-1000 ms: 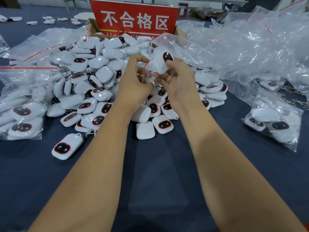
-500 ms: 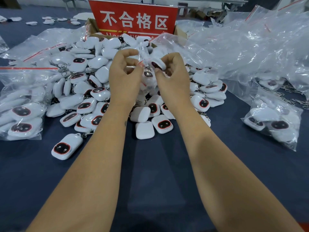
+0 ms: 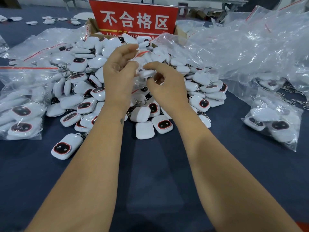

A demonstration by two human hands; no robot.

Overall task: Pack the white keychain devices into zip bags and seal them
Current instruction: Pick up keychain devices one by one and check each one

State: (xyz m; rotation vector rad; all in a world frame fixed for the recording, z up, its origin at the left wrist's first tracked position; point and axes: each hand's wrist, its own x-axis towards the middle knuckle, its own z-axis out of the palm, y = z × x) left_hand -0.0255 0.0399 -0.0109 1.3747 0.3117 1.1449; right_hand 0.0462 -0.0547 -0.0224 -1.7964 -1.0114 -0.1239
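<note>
My left hand pinches the clear red-striped zip bag open so my right hand, grip clamped, feeds in a white keychain device.

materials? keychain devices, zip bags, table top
Devices: likely hard plastic, smooth white shell with soft highlights, glossy dark window.
Bags: thin clear plastic film, crinkled and shiny, red strip at the mouth.
Table: matte dark blue, possibly cloth.
</note>
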